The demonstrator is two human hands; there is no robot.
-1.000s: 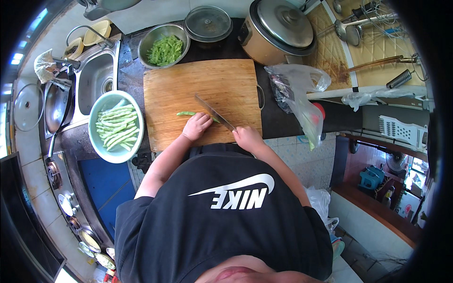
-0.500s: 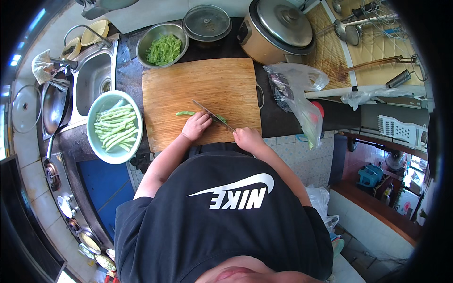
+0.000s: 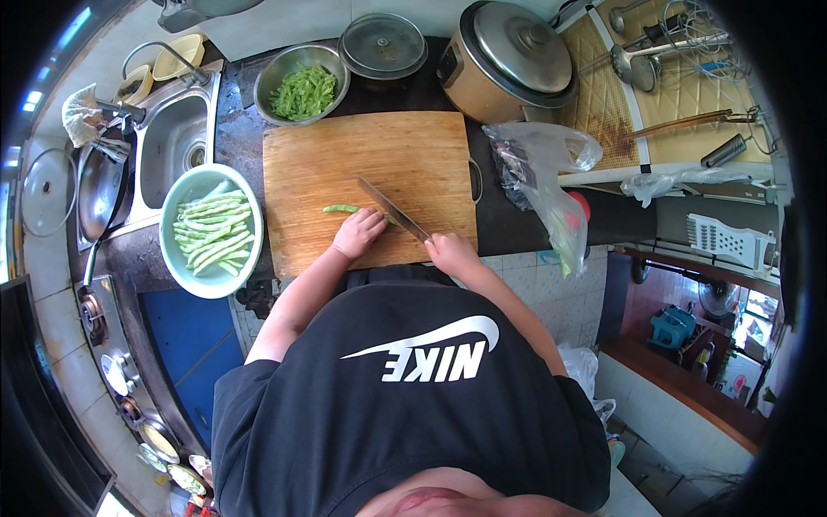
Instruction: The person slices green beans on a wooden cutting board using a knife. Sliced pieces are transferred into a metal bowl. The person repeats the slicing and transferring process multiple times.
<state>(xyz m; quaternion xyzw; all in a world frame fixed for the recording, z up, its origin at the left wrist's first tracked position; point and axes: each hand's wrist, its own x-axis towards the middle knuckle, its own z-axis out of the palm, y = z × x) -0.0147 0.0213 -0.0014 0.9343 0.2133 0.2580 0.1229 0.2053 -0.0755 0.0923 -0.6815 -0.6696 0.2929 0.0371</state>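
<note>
On the wooden cutting board [image 3: 345, 155], my left hand [image 3: 362, 231] presses down with bent fingers on a green bean [image 3: 341, 208], whose end sticks out to the left. My right hand [image 3: 452, 256] is wrapped round the handle of a kitchen knife [image 3: 389, 205]. Its blade slants up and leftward across the board, just right of my left fingertips, with its broad side showing. Whatever lies beneath the blade is mostly hidden. Left of the board, a pale green basin [image 3: 167, 250] holds several whole beans [image 3: 215, 231]. Behind the board, a steel bowl [image 3: 343, 96] holds cut green pieces [image 3: 301, 92].
A lidded pot [image 3: 383, 45] and a large rice cooker [image 3: 508, 56] stand behind the board. At right lies a clear plastic bag [image 3: 551, 172]. The sink [image 3: 172, 155] is at far left, near a wok [image 3: 103, 189]. Ladles [image 3: 642, 69] hang at upper right.
The knife has turned so its blade shows broader, and it now covers the green pieces seen beside it before. Both hands keep nearly the same places.
</note>
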